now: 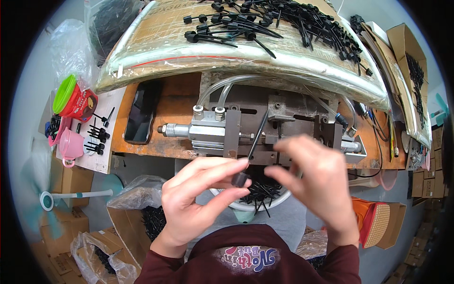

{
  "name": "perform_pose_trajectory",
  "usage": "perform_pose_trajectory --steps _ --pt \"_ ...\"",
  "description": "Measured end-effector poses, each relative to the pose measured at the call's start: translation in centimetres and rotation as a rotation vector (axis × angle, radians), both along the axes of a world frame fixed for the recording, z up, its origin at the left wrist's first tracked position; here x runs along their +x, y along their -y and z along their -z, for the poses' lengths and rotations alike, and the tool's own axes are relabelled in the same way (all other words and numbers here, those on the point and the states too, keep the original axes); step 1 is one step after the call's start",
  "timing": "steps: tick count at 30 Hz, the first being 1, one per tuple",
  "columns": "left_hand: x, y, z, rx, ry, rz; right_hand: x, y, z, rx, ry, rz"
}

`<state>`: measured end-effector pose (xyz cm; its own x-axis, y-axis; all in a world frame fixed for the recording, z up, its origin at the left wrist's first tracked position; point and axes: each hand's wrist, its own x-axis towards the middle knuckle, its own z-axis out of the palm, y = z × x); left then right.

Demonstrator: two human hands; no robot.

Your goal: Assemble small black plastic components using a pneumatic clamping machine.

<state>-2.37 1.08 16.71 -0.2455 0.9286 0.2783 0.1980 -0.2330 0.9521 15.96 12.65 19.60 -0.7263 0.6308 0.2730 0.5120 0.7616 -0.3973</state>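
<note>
An orange workbench carries a metal press fixture, a black phone and clear hoses.
</note>
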Motion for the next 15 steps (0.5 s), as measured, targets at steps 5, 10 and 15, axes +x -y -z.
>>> perform_pose_trajectory --steps 5,10,15 --pt "1.4 -1.7 1.1 0.177 -0.442 -0.040 -5.5 -9.6 -4.6 0.478 -0.299 0.063" --pt "3.2 -3.5 3.2 0.213 -0.716 -0.022 -12.3 -15.6 -7.5 0.193 0.100 0.058" --pt "4.7 -3.9 4.2 0.196 -0.854 0.007 -15.3 -18.1 -7.2 0.196 0.367 0.101"
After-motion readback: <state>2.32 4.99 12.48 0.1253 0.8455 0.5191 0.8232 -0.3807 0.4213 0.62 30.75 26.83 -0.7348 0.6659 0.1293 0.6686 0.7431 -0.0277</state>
